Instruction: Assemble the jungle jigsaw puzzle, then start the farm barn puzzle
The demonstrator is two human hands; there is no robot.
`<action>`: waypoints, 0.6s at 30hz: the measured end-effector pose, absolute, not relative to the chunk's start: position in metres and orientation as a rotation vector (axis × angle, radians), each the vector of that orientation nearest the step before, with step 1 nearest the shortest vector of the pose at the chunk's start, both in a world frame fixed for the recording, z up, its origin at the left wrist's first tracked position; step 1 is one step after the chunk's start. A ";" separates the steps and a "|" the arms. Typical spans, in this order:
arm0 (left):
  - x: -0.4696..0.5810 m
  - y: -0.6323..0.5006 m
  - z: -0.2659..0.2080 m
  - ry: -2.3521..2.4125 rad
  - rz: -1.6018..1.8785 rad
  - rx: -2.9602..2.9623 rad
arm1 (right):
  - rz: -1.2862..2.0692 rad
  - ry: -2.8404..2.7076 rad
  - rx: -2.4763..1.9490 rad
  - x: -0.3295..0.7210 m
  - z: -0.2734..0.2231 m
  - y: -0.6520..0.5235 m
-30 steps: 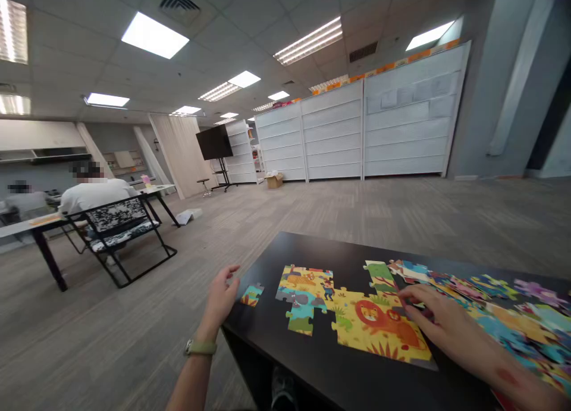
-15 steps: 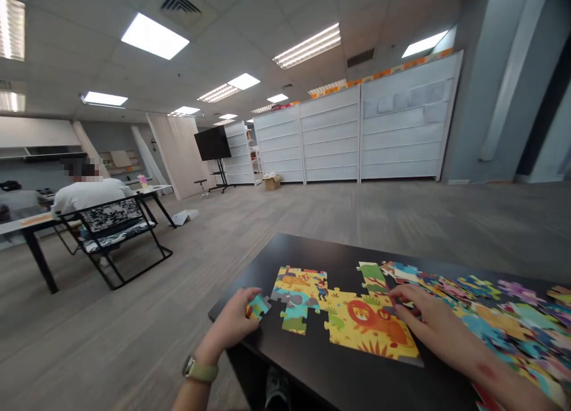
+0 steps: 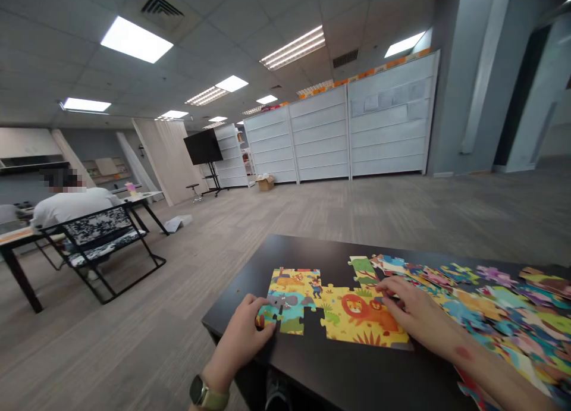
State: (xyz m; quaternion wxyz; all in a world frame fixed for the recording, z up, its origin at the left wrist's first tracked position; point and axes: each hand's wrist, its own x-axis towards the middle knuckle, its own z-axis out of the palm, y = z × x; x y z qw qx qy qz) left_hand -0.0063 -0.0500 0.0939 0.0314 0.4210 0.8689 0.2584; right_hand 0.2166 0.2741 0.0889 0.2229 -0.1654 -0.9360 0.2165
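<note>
A partly joined jigsaw puzzle lies on the black table, showing two lions, a hippo in water and a small figure. My left hand is closed on a jigsaw piece at the puzzle's left edge, beside the hippo part. The fingers cover some of that piece, so I cannot tell whether it is fully locked in. My right hand rests at the puzzle's right side, fingertips touching it near the smaller lion. Its fingers are apart, and I see nothing held in them. A green section stands up from the puzzle's top edge.
Many loose jigsaw pieces are heaped on the right side of the black table. A person in white sits on a chair at another table to the left. White shelving stands far behind.
My left hand has brought its jigsaw piece right, against the puzzle's left edge. My right hand stays by the smaller lion. The whole view has turned slightly to the right.
</note>
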 end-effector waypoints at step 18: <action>0.005 -0.046 0.098 2.702 0.713 1.304 | 0.606 -2.618 -0.459 0.217 0.087 0.274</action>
